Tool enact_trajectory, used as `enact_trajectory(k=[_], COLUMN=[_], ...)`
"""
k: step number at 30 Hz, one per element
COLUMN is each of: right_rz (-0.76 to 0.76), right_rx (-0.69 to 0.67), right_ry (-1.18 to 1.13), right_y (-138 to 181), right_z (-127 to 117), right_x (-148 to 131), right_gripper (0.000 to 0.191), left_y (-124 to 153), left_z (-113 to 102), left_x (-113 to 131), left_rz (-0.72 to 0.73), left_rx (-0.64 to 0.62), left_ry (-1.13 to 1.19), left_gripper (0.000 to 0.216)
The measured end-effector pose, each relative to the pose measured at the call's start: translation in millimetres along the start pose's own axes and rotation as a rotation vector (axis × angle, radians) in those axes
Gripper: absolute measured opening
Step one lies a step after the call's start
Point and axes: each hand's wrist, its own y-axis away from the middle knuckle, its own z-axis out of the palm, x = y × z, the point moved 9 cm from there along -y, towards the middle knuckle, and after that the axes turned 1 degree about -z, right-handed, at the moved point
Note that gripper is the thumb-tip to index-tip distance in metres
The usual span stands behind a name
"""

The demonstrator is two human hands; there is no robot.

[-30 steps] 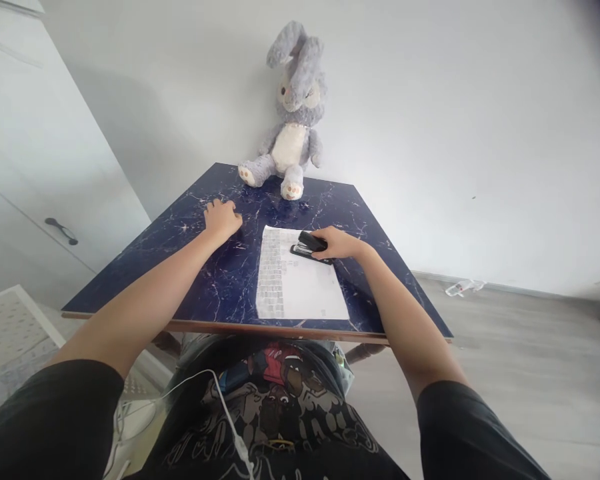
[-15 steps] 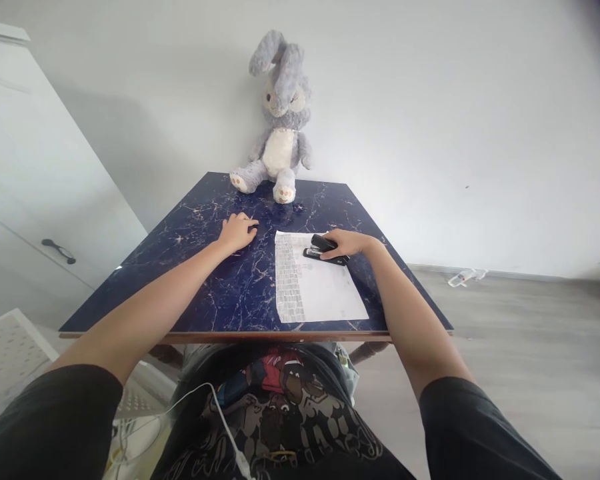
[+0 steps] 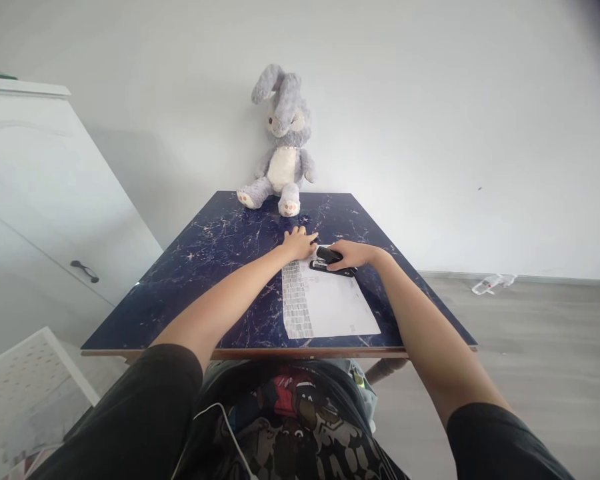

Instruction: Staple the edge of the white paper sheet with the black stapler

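My right hand [image 3: 353,255] is wrapped around a black stapler [image 3: 347,271], which lies over the upper part of a white printed sheet [image 3: 340,303]. The stapler's jaws stand apart, pointing left. My left hand [image 3: 300,245] rests at the sheet's upper left corner, just left of the stapler. Between its thumb and fingers shows a small black object [image 3: 315,240], mostly hidden, whose kind I cannot make out. The left part of the sheet carries dense rows of print, while the rest is mostly white.
A grey plush rabbit [image 3: 283,167] sits at the back of the blue marbled table [image 3: 195,267], against the wall. A white cabinet [image 3: 45,193] stands to the left. Clear plastic packaging [image 3: 493,284] lies on the floor at the right.
My left hand has moved right, from the bare tabletop to the sheet's upper left corner, with the small black object. My right hand still holds the stapler. The view has shifted slightly.
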Motion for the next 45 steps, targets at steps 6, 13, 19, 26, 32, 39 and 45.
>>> enact_trajectory(k=[6, 13, 19, 26, 32, 39, 45], right_rz=[-0.043, -0.117, -0.210, -0.231, -0.231, -0.255, -0.298], right_rx=[-0.007, 0.026, 0.163, 0.128, 0.301, 0.316, 0.291], right_ry=[-0.078, -0.033, 0.004, -0.073, -0.115, -0.118, -0.163], right_y=[2, 0, -3, -8, -32, -90, -151], right_z=[-1, -6, -16, -6, 2, 16, 24], right_x=[3, -6, -34, -38, -59, -116, -161], right_gripper=[0.049, 0.040, 0.029, 0.032, 0.029, 0.020, 0.020], left_y=[17, 81, 107, 92, 88, 86, 84], left_z=[-7, -28, -33, -43, -64, -32, -27], left_x=[-24, -88, -36, -96, -211, -268, -285], left_rz=[0.028, 0.107, 0.425, 0.250, -0.116, -0.308, -0.253], left_rx=[0.150, 0.282, 0.185, 0.240, 0.446, 0.416, 0.347], left_ry=[0.060, 0.316, 0.226, 0.265, 0.682, 1.065, 0.942], left_gripper=[0.060, 0.032, 0.047, 0.044, 0.038, 0.045, 0.039])
